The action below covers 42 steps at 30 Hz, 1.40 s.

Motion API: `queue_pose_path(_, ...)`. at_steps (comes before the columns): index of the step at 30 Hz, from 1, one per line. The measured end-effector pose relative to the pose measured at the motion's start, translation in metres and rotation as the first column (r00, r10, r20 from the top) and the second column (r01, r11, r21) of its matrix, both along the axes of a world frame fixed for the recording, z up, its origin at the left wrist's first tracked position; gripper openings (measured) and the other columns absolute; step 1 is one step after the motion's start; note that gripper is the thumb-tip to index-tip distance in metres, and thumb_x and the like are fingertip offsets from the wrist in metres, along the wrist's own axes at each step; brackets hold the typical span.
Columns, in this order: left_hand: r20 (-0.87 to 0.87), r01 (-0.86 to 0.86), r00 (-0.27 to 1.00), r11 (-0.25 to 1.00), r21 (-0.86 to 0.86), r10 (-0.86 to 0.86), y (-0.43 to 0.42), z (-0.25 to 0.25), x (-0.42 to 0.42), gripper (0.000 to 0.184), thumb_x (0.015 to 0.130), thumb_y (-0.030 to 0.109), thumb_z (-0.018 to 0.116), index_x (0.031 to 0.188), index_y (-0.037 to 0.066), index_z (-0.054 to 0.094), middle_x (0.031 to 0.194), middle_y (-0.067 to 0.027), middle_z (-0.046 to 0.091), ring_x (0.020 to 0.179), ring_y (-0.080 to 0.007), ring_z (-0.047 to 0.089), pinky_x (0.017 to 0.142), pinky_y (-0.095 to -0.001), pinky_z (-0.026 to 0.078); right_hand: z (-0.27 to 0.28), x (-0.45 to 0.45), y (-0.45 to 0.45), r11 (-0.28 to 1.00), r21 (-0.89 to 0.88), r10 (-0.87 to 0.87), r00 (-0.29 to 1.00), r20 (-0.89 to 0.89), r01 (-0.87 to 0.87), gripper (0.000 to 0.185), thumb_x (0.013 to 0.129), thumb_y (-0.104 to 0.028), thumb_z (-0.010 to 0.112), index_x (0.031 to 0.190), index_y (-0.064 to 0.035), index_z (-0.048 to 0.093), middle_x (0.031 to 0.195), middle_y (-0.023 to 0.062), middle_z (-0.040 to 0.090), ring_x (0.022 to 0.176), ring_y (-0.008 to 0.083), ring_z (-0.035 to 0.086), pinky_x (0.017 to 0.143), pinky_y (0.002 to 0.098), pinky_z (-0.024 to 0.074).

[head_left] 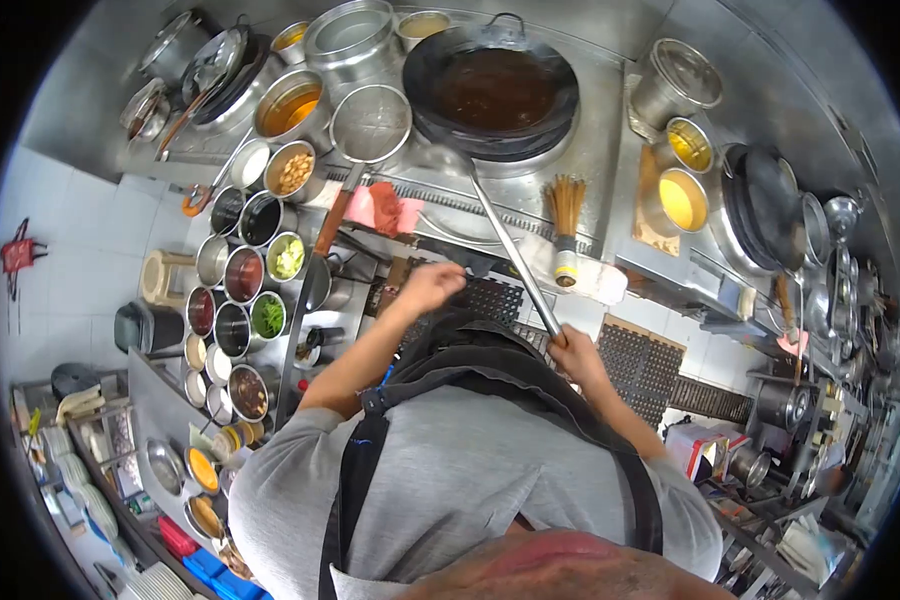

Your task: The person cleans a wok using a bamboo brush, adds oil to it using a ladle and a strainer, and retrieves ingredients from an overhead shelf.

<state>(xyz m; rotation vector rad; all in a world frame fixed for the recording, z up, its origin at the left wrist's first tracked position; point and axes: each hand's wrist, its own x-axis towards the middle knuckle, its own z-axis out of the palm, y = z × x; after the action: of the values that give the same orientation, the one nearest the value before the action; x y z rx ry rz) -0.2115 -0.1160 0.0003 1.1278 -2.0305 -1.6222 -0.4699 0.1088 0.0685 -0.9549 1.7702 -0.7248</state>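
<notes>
My right hand [575, 355] is wrapped round the end of a long metal ladle handle [515, 250]. The ladle's bowl [445, 160] rests low at the front left of the wok [420, 105], outside its rim. Dark brown liquid [500, 90] fills the middle of that wok. My left hand [435, 287] hovers in front of the stove edge with its fingers curled in, and nothing shows in it. Nearest to it are a reddish cloth [385, 207] on the ledge and the wooden handle [334, 220] of a mesh strainer [370, 122].
To the left stand several metal pots of ingredients, among them nuts [295, 172] and chopped greens [268, 316]. A bamboo brush [567, 205] lies on the stove front. On the right are a pot of yellow liquid [682, 200] and stacked dark woks [770, 200].
</notes>
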Motion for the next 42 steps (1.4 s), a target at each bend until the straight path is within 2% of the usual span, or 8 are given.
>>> queue_pose_path(6,-0.533,0.006,0.790,0.867,0.498,0.301,0.008,0.094,-0.042,0.031,0.090,0.019,0.061,0.114,-0.001,0.054,0.114,-0.0159,0.062,0.102,-0.0229,0.061,0.088,-0.0351,0.050,0.054,0.074,-0.144,0.977,-0.152,0.215,0.726,0.653,-0.152,0.013,0.088,-0.015,0.058,0.091,-0.0037,0.053,0.065,0.0062,0.056,0.049,0.0154,0.055,0.045,0.0275,0.0433)
queue_pose_path(10,-0.446,-0.352,0.616,0.733,0.582,0.650,-0.053,0.109,-0.018,0.014,0.093,0.009,0.050,0.104,0.002,0.044,0.100,-0.0218,0.063,0.077,-0.0263,0.067,0.056,-0.0347,0.056,0.035,0.105,-0.204,0.779,-0.531,0.435,0.897,0.077,-0.333,0.032,0.090,-0.027,0.063,0.106,-0.0001,0.059,0.083,0.0084,0.066,0.069,0.0145,0.064,0.057,0.0268,0.0497)
queue_pose_path(18,0.067,-0.680,0.723,0.726,-0.103,0.687,-0.301,0.107,0.071,0.038,0.079,0.012,0.065,0.102,-0.013,0.050,0.061,-0.0142,0.060,0.047,-0.0215,0.059,0.041,-0.0348,0.047,-0.027,-0.011,-0.152,0.960,-0.252,-0.120,0.993,0.010,0.118,0.027,0.087,-0.021,0.069,0.101,0.0017,0.066,0.080,0.0089,0.068,0.065,0.0112,0.062,0.058,0.0246,0.0491)
queue_pose_path(24,0.579,-0.348,0.536,0.786,-0.511,0.614,-0.520,0.108,0.064,0.041,0.078,0.020,0.056,0.109,-0.006,0.062,0.115,-0.0242,0.062,0.111,-0.0343,0.060,0.093,-0.0404,0.048,-0.077,-0.086,-0.074,0.829,-0.104,-0.538,0.732,-0.418,0.550,0.027,0.085,-0.019,0.066,0.098,0.0045,0.066,0.071,0.0128,0.067,0.052,0.0166,0.062,0.044,0.0272,0.0467)
queue_pose_path(30,0.652,-0.207,0.497,0.808,-0.552,0.573,-0.637,0.092,0.021,0.043,0.080,0.020,0.056,0.117,-0.001,0.060,0.117,-0.0200,0.063,0.111,-0.0339,0.060,0.093,-0.0368,0.049,-0.055,-0.019,-0.015,0.619,0.177,-0.562,0.589,-0.581,0.766,0.032,0.083,-0.028,0.066,0.090,0.0025,0.068,0.071,0.0156,0.068,0.061,0.0287,0.067,0.056,0.0385,0.0528)
queue_pose_path(34,0.655,-0.186,0.719,0.973,-0.139,0.231,-0.709,0.056,0.012,0.028,0.082,0.016,0.055,0.103,-0.001,0.064,0.093,-0.0163,0.069,0.069,-0.0326,0.066,0.070,-0.0410,0.056,-0.081,0.030,0.027,0.585,0.343,-0.520,0.664,-0.537,0.735,0.024,0.076,-0.020,0.064,0.082,0.0033,0.068,0.061,0.0114,0.064,0.049,0.0174,0.062,0.046,0.0322,0.0480)
queue_pose_path(36,-0.109,-0.375,0.673,0.464,0.803,0.732,-0.700,0.070,0.004,0.009,0.080,0.004,0.054,0.082,-0.003,0.060,0.072,-0.0135,0.060,0.052,-0.0274,0.056,0.053,-0.0332,0.054,-0.085,0.043,0.031,0.545,0.432,-0.495,0.691,-0.527,0.719,0.022,0.074,-0.019,0.065,0.080,0.0020,0.068,0.060,0.0114,0.064,0.050,0.0179,0.062,0.047,0.0323,0.0488)
queue_pose_path(42,-0.369,-0.131,0.439,0.464,0.876,0.820,-0.659,0.126,-0.018,0.012,0.082,-0.005,0.052,0.073,-0.003,0.044,0.067,-0.0107,0.048,0.055,-0.0177,0.051,0.047,-0.0199,0.050,-0.131,0.011,0.030,0.598,0.363,-0.570,0.698,-0.433,0.714,0.021,0.084,-0.022,0.069,0.079,-0.0021,0.065,0.049,0.0076,0.059,0.042,0.0167,0.060,0.039,0.0310,0.0475)
